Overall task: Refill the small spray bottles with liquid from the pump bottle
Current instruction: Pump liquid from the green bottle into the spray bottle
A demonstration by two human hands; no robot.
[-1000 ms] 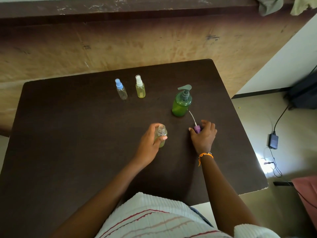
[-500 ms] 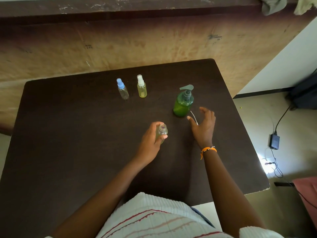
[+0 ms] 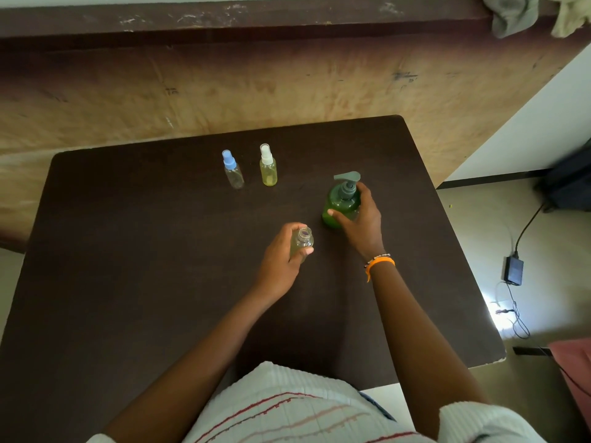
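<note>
having set down the purple spray cap, the right hand [image 3: 361, 222] now wraps the green pump bottle [image 3: 339, 204] mid-table, while the left hand [image 3: 281, 257] grips the uncapped small bottle [image 3: 302, 241] beside it, likely ready for filling.

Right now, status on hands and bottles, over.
Left hand grips uncapped small bottle. Right hand grips green pump bottle. Two capped spray bottles stand apart, nothing blocking.

Hidden and cut-off parts

The right hand [image 3: 359, 219] covers the pump bottle [image 3: 337, 207] lower right side; the left hand [image 3: 281, 260] hides the open bottle [image 3: 303, 239] body; cloths [image 3: 511, 14] are cut off at the upper right.
</note>
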